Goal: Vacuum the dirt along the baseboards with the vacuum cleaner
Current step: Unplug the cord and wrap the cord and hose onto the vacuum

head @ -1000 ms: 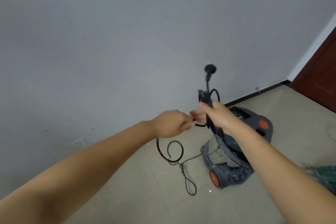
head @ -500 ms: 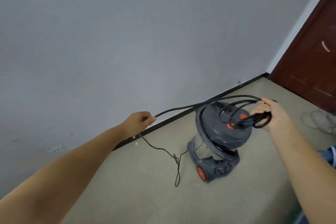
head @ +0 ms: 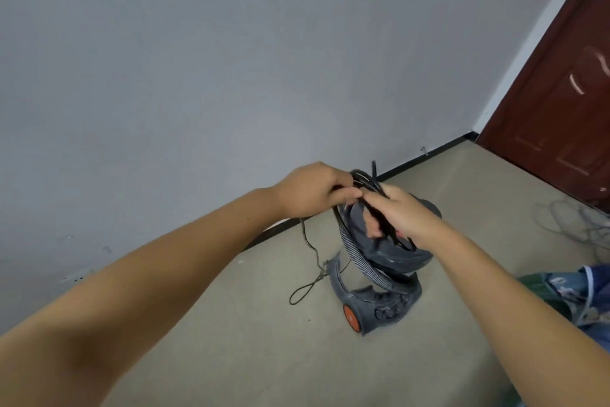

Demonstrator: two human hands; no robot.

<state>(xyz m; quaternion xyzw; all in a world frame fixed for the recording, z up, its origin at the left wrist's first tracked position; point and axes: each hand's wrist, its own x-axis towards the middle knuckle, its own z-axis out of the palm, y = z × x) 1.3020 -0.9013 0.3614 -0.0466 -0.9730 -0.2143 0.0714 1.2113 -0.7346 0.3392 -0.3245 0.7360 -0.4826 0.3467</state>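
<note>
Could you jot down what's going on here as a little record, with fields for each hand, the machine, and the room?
left hand: closed on the black power cord
right hand: gripping the bundled cord loops
vacuum cleaner: grey with orange wheel, on the floor below the hands, ribbed hose curling around it
loose cord: trails to the floor, ending in a loop
baseboard: black, along the grey wall
door: dark red, at right
vacuuming: not yet started
</note>
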